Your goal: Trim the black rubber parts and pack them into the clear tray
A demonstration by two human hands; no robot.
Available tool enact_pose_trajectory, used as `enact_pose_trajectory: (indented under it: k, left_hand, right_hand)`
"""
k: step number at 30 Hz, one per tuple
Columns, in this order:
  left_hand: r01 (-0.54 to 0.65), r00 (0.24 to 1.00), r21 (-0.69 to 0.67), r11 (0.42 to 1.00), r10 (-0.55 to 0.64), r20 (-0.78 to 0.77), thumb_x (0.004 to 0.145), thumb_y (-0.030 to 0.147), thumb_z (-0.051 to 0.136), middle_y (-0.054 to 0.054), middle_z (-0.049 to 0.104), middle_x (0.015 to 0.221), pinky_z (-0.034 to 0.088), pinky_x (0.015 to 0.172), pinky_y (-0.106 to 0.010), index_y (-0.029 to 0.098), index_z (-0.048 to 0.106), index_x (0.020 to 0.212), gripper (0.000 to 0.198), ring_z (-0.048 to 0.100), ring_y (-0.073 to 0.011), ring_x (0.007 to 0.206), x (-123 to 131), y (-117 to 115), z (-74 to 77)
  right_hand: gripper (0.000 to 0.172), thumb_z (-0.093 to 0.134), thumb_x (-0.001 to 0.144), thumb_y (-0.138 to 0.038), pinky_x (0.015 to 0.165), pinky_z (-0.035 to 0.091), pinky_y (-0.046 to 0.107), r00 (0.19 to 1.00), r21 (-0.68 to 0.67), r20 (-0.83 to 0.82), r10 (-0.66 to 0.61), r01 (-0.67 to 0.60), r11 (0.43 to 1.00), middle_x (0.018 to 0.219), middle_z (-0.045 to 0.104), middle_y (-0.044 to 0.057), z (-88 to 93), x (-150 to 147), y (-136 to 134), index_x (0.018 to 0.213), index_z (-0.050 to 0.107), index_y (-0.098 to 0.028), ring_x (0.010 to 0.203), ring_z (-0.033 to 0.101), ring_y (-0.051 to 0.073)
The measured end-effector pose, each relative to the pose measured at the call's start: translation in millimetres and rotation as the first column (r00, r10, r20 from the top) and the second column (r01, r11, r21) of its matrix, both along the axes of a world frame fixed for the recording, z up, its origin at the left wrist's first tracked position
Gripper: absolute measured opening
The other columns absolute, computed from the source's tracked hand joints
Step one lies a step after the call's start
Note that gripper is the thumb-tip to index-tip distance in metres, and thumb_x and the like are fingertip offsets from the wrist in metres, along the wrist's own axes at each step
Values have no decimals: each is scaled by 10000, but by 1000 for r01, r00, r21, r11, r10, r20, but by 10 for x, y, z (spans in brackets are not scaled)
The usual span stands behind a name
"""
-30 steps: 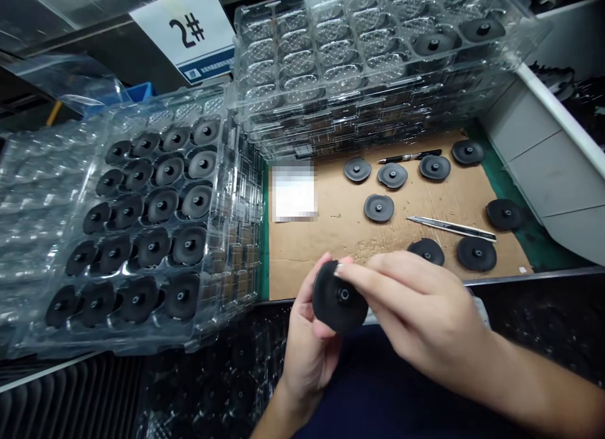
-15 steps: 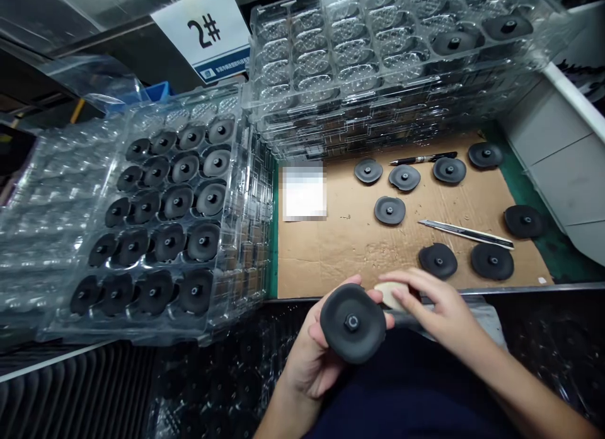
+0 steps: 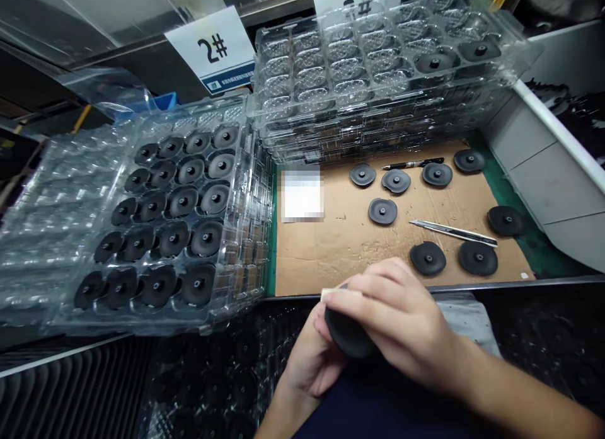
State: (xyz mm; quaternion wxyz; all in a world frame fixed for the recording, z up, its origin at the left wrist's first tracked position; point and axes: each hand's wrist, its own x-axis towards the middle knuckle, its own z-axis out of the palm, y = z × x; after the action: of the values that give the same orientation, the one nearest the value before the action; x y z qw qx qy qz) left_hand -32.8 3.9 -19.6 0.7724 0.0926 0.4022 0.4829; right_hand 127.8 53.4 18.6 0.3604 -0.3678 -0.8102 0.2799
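My left hand [image 3: 309, 357] is closed on a black rounded-square disc [image 3: 350, 332], holding it tilted just in front of the cardboard's near edge. Over the disc's upper side lies my right hand [image 3: 406, 313], fingers bent and pressed together. A cream-coloured pad [image 3: 329, 294] shows at its fingertips, against the disc's rim. The right hand hides the disc's middle and most of the pad. Similar discs with a central stud, such as this black disc [image 3: 428, 258], lie on the cardboard sheet [image 3: 302, 256] beyond my hands.
A utility knife [image 3: 454, 232] and a pen [image 3: 413, 164] lie among the discs. To the left, a clear plastic tray [image 3: 239, 193] holds rows of discs. Stacked clear trays [image 3: 331, 121] stand at the back. A white panel [image 3: 558, 174] borders the right side.
My right hand has moved left, bringing the cream pad from beside the disc onto its rim. The disc is now tilted and partly covered. The camera view has shifted slightly.
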Motion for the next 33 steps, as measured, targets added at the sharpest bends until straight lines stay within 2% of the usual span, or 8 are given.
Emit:
enact_pose_trajectory:
  k: [4, 7, 9, 14, 19, 25, 30, 33]
  left_hand:
    - [24, 995, -19, 1000, -22, 97, 669, 496, 694, -65, 661, 1106, 424, 999, -385, 191, 610, 1165, 588, 588, -277, 1074, -36, -28, -69]
    - [-37, 990, 5, 999, 36, 140, 706, 418, 703, -46, 676, 1081, 415, 1004, -318, 186, 637, 1114, 474, 580, -236, 1099, -60, -40, -135]
    - [-70, 988, 0, 998, 69, 138, 757, 399, 659, -50, 672, 1114, 421, 992, -295, 193, 638, 1115, 414, 586, -215, 1100, -83, -43, -168]
    - [-61, 975, -54, 997, 71, 212, 745, 466, 631, -99, 598, 1269, 460, 944, -327, 222, 578, 1218, 534, 602, -278, 1095, -187, -59, -174]
    - [-56, 950, -32, 998, 63, 307, 738, 505, 597, -73, 639, 1212, 503, 875, -322, 255, 628, 1152, 485, 640, -257, 1032, -212, -60, -140]
    - [-18, 921, -24, 1000, 26, 388, 785, 553, 499, -75, 655, 1159, 524, 841, -306, 200, 616, 1168, 533, 655, -238, 983, -217, -5, -169]
    - [46, 907, 25, 999, -53, 417, 824, 618, 369, -73, 661, 1089, 547, 741, -277, 212, 588, 1194, 591, 682, -210, 881, -199, 26, -173]
    - [33, 979, 184, 982, -69, 193, 855, 607, 339, -72, 618, 1140, 548, 671, -282, 300, 479, 1286, 547, 686, -198, 830, -160, -10, -217]
  right_hand:
    - [279, 548, 863, -131, 769, 389, 365, 983, -45, 162, -84, 92, 995, 919, 694, 11, -81, -71, 38, 1099, 645, -245, 795, 501, 184]
    - [279, 512, 891, -159, 795, 398, 350, 998, -57, 26, -58, 60, 997, 1002, 685, 9, -153, -107, 76, 1122, 635, -255, 845, 514, 177]
    - [230, 507, 901, -200, 798, 417, 333, 999, -177, 16, -32, 34, 984, 985, 688, 4, -269, -122, 166, 1065, 658, -256, 851, 533, 168]
    - [202, 502, 898, -237, 755, 466, 319, 987, -337, 128, -93, 131, 932, 902, 687, 26, -849, -201, 432, 999, 677, -240, 845, 565, 178]
    - [245, 508, 866, -218, 955, 356, 523, 974, -273, 184, -131, 178, 945, 1251, 536, 112, -1308, -365, 324, 1053, 666, -224, 1164, 433, 295]
    - [287, 435, 900, -175, 911, 440, 395, 989, -325, 137, -59, 101, 940, 1140, 588, 67, -1023, -108, 6, 1124, 600, -246, 1082, 518, 215]
    - [240, 443, 916, -186, 859, 456, 323, 999, -496, 34, -2, 19, 868, 1058, 627, 22, -835, 69, -296, 1080, 594, -276, 1015, 559, 175]
    - [213, 445, 923, -216, 858, 450, 317, 997, -561, 27, -68, 71, 825, 1020, 643, 17, -904, 61, -404, 1028, 621, -273, 989, 571, 176]
